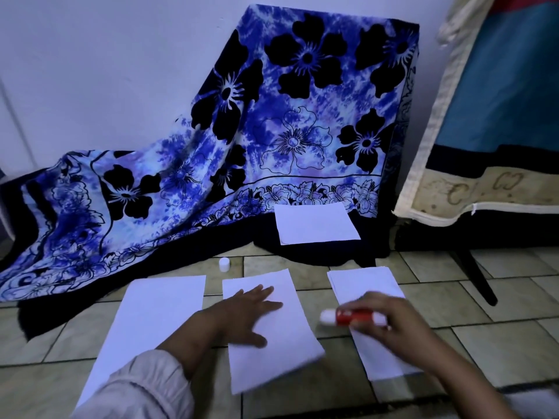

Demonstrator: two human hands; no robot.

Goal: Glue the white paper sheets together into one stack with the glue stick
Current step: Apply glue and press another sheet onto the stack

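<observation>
From the head camera, three white sheets lie side by side on the tiled floor (484,343) in the lower half of the frame. The left hand (251,313) rests flat on the middle sheet (287,355), fingers straight and spread, I'd guess to pin it against the drag of the glue. The right hand (393,328), at lower right, has its fingers curled round the red glue stick (354,316). The stick's bare white tip points left towards the pinned sheet, over the right sheet (363,282), though it is too blurred to tell if it touches. The left sheet (151,313) lies untouched. The white cap (224,264) stands apart above the sheets, out of the way. A fourth sheet (316,223) sits further up at centre, at the foot of the blue floral cloth (272,116).
</observation>
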